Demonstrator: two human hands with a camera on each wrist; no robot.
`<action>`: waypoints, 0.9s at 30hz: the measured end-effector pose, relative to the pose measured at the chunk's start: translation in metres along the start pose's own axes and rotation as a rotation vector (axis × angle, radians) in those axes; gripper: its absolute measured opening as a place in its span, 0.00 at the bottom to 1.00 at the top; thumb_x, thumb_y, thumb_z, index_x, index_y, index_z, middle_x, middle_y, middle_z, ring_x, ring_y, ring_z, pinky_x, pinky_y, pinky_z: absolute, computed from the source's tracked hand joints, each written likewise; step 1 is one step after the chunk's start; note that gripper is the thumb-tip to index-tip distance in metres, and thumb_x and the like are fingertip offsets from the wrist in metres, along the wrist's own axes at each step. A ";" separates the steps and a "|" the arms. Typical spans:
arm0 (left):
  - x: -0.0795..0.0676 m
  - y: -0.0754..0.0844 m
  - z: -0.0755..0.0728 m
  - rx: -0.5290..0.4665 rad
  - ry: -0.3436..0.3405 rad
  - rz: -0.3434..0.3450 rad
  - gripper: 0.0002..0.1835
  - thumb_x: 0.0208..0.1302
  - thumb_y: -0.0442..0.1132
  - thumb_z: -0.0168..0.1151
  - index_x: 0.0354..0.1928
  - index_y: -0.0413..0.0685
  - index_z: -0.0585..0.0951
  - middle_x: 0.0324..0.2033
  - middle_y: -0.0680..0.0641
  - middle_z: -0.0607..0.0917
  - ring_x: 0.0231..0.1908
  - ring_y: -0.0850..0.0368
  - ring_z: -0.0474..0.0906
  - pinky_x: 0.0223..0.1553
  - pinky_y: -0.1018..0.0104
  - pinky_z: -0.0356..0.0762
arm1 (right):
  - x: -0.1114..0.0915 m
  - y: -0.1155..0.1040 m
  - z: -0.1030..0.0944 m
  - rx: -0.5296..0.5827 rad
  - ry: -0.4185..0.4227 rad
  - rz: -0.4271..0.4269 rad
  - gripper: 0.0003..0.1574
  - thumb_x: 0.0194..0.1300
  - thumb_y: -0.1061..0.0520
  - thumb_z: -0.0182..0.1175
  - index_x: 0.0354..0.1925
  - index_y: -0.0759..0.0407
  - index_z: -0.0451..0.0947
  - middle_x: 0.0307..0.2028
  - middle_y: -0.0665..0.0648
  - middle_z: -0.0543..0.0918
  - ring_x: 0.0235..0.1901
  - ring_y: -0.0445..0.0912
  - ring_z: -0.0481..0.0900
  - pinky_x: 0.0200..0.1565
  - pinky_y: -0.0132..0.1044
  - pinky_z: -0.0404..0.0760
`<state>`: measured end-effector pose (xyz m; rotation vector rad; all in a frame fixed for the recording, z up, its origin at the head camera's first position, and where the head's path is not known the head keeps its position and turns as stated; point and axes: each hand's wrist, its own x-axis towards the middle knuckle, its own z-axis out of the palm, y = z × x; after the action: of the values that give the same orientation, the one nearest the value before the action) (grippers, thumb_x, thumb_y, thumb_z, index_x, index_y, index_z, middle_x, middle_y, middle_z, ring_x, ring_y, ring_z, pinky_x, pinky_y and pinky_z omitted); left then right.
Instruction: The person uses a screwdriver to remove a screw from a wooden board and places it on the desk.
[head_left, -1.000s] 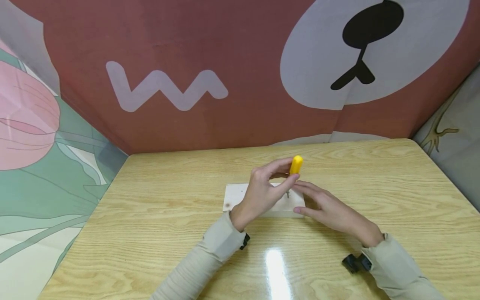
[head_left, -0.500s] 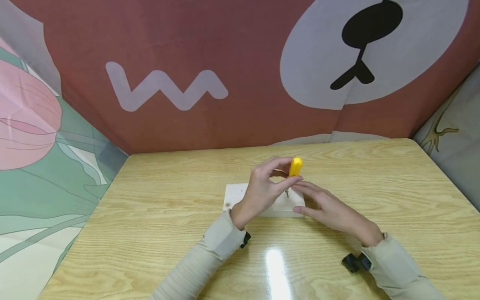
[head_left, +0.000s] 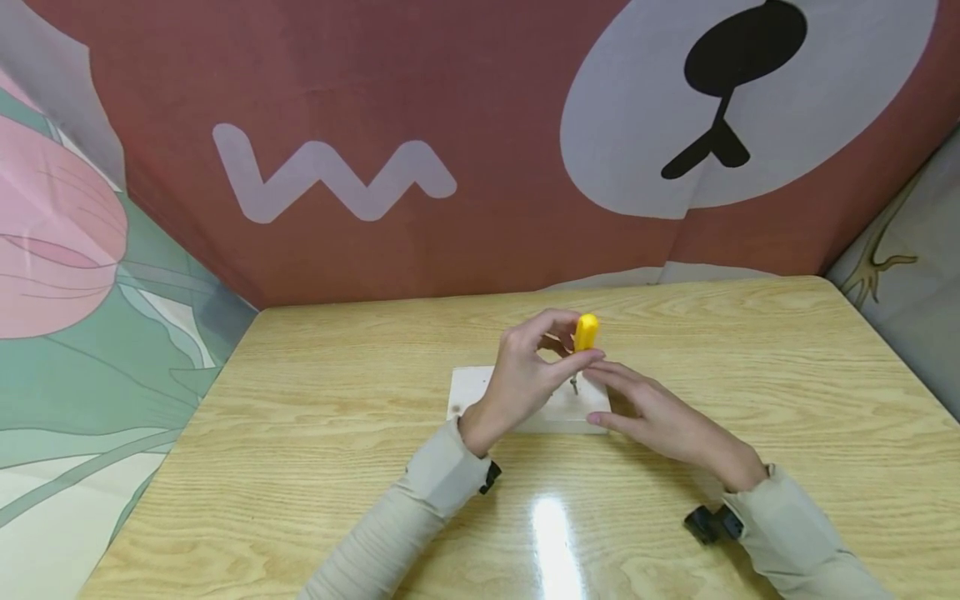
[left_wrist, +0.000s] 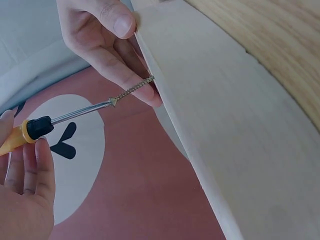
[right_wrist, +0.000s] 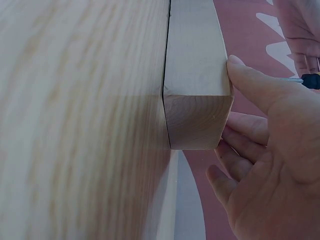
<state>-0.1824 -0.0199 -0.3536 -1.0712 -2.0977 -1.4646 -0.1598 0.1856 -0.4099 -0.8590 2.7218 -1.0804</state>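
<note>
My left hand holds a screwdriver by its yellow handle, between thumb and fingers. In the left wrist view, the metal shaft runs to the head of a screw, whose tip stands in or against the top of a pale wooden block. The block lies flat on the table. My right hand rests on the block's right end, thumb near the front edge and fingers extended past the screw. In the right wrist view, its thumb touches the block's edge; other fingers lie by the end face.
The wood-grain table reaches back to a wall covering with a bear print. A dark knot marks the block's left end. Black wrist devices sit at the cuffs.
The yellow screwdriver handle has shifted slightly left, and the fingers of my left hand have moved a little on it. My right hand stays where it was on the block.
</note>
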 end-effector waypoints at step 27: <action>-0.002 0.003 -0.003 -0.013 -0.018 0.007 0.14 0.62 0.31 0.69 0.49 0.35 0.81 0.35 0.42 0.88 0.35 0.55 0.85 0.40 0.76 0.85 | 0.001 0.001 0.001 0.010 0.000 0.004 0.42 0.70 0.43 0.59 0.72 0.63 0.62 0.73 0.65 0.63 0.72 0.63 0.61 0.68 0.65 0.65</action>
<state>-0.1796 -0.0229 -0.3516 -1.0989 -2.0973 -1.4731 -0.1604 0.1853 -0.4106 -0.8518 2.7149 -1.0921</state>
